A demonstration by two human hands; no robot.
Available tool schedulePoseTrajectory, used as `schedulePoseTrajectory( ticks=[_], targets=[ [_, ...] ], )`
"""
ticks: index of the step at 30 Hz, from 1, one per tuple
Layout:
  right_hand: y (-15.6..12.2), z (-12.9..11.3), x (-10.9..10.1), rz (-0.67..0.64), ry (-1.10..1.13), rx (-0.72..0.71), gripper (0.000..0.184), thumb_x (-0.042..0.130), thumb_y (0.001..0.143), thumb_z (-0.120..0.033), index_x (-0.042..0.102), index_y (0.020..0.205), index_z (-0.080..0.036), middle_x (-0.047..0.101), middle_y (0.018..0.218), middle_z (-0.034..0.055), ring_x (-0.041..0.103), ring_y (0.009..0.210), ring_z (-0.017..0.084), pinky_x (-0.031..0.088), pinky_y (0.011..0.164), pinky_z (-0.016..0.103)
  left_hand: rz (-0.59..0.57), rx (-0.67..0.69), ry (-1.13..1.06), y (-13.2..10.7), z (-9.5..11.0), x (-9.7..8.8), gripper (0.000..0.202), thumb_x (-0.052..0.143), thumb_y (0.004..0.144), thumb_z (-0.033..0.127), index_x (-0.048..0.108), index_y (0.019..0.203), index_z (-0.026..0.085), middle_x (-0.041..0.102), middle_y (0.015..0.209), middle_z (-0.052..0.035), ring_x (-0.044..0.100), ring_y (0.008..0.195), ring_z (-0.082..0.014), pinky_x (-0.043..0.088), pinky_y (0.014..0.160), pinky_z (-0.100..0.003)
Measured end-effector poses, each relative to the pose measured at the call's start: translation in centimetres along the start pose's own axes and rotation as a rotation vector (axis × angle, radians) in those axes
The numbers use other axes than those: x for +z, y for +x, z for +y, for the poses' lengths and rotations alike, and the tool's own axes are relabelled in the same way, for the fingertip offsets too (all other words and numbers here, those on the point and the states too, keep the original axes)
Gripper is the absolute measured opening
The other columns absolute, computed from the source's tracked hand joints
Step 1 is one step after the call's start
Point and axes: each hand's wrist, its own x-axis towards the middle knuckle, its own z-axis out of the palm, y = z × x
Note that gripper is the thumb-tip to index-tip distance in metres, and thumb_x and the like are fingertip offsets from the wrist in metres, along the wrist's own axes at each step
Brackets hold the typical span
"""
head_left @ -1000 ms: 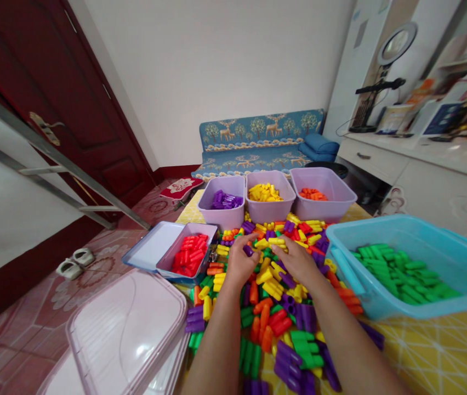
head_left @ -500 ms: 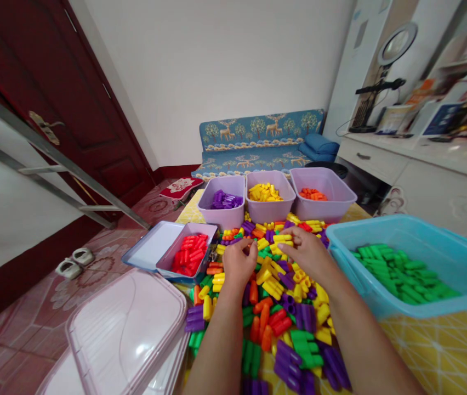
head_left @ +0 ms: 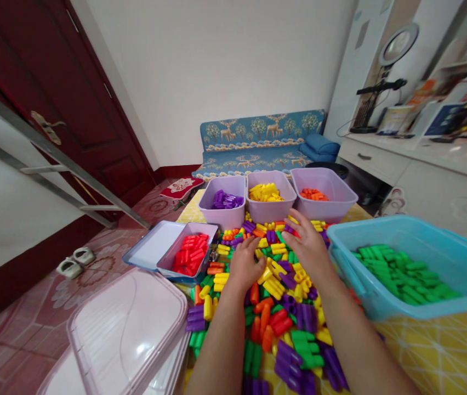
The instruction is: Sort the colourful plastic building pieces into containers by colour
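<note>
A heap of short plastic tube pieces (head_left: 277, 312) in yellow, purple, green, orange and red covers the yellow tablecloth (head_left: 443, 351). My left hand (head_left: 245, 266) lies on the heap, fingers stretched forward onto yellow and green pieces, with nothing seen in its grip. My right hand (head_left: 308, 245) reaches further out with fingers spread over red and yellow pieces close to the bins. Three lilac bins stand behind the heap: one with purple pieces (head_left: 222, 217), one with yellow pieces (head_left: 268, 212) and one with orange pieces (head_left: 324, 210).
A fourth lilac bin with red pieces (head_left: 201, 226) sits in a blue tray (head_left: 151, 247) on the left. A light-blue basin (head_left: 381, 307) with green pieces is on the right. A pink lid (head_left: 126, 329) lies front left; slippers (head_left: 73, 263), a sofa (head_left: 258, 142) beyond.
Both hands moved forward over the heap. The purple piece in my left hand and the yellow piece in my right are no longer seen, and both hands' fingers have spread out.
</note>
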Motion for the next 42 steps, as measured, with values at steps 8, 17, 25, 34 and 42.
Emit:
schedulePoseTrajectory(
  ticks=[8, 17, 25, 34, 42],
  targets=[
    [-1.1, 4.8, 1.2, -0.32, -0.725, 0.023, 0.054, 0.05, 0.078, -0.012, 0.049, 0.132, -0.012, 0.053, 0.134, 0.0148, 0.045, 0.126, 0.026, 0.034, 0.107, 0.043, -0.105, 0.059, 0.048, -0.1, 0.1, 0.2, 0.044, 0.052, 0.081, 0.014, 0.062, 0.119, 0.033, 0.06, 0.126, -0.0039, 0.052, 0.108, -0.0255, 0.041, 0.096, -0.04],
    [-1.2, 3.7, 1.7, -0.343, -0.621, 0.057, 0.049, 0.052, 0.073, -0.003, 0.06, 0.121, -0.013, 0.065, 0.119, 0.0109, 0.059, 0.112, 0.021, 0.041, 0.101, 0.034, -0.064, 0.087, -0.092, 0.2, 0.2, 0.0, 0.053, 0.053, 0.072, 0.003, 0.062, 0.119, 0.027, 0.067, 0.107, -0.0045, 0.06, 0.099, -0.0196, 0.046, 0.092, -0.032],
    [-0.7, 2.9, 0.1, -0.246, -0.724, 0.154, 0.034, 0.061, 0.074, -0.018, 0.068, 0.107, -0.019, 0.073, 0.093, 0.008, 0.067, 0.087, 0.022, 0.049, 0.078, 0.032, 0.169, -0.07, -0.221, 0.7, -0.1, 0.1, 0.04, 0.06, 0.073, 0.006, 0.066, 0.111, 0.016, 0.068, 0.107, -0.0089, 0.061, 0.099, -0.0201, 0.047, 0.091, -0.032],
    [-1.4, -1.2, -2.4, -0.761, -0.297, 0.23, 0.014, 0.063, 0.068, -0.025, 0.074, 0.075, -0.019, 0.07, 0.062, 0.001, 0.062, 0.055, 0.017, 0.044, 0.049, 0.023, 0.244, -0.211, -0.305, 0.8, -0.8, 0.4, 0.031, 0.063, 0.077, 0.021, 0.067, 0.107, 0.015, 0.071, 0.096, -0.0082, 0.062, 0.071, -0.015, 0.05, 0.073, -0.03],
    [-0.4, -0.4, 0.5, -0.028, 0.282, 0.112, 0.054, 0.065, 0.073, -0.034, 0.053, 0.124, -0.024, 0.056, 0.129, 0.0107, 0.062, 0.108, 0.022, 0.051, 0.087, 0.037, 0.244, -0.147, -0.302, 0.7, -0.4, 0.1, 0.027, 0.059, 0.079, 0.017, 0.067, 0.105, 0.016, 0.07, 0.097, -0.0073, 0.063, 0.085, -0.0178, 0.05, 0.082, -0.033]
  ],
)
